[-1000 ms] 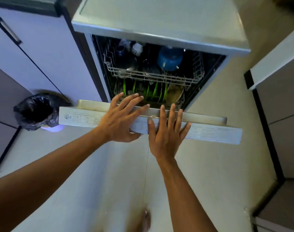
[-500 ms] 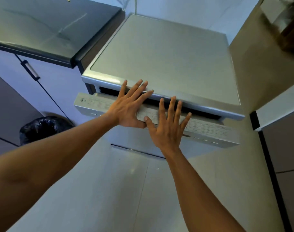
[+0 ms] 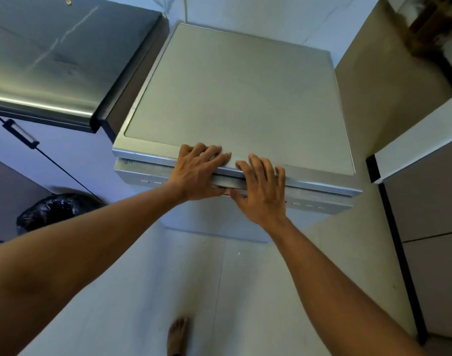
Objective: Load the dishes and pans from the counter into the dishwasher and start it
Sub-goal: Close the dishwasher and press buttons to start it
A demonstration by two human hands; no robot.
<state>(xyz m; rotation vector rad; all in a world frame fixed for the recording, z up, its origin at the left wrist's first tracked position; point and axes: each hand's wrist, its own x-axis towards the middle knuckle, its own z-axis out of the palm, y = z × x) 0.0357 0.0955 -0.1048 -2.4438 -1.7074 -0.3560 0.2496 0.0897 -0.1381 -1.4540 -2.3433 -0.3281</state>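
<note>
The silver dishwasher (image 3: 232,93) stands in the middle of the head view, seen from above, with its door (image 3: 320,201) up against the body. The racks and dishes inside are hidden. My left hand (image 3: 196,173) presses flat on the top edge of the door, its fingers reaching over onto the dishwasher's lid. My right hand (image 3: 260,191) presses beside it on the same edge, fingers nearly straight. Neither hand holds anything.
A dark shiny counter (image 3: 52,55) adjoins the dishwasher on the left, above a cabinet with a black handle (image 3: 19,133). A bin lined with a black bag (image 3: 52,209) sits on the floor at left. Grey cabinets (image 3: 425,201) line the right. My bare foot (image 3: 177,335) shows below.
The door swung up from half open, with racks and dishes showing, to closed. Both hands followed it upward and now lie over its top edge.
</note>
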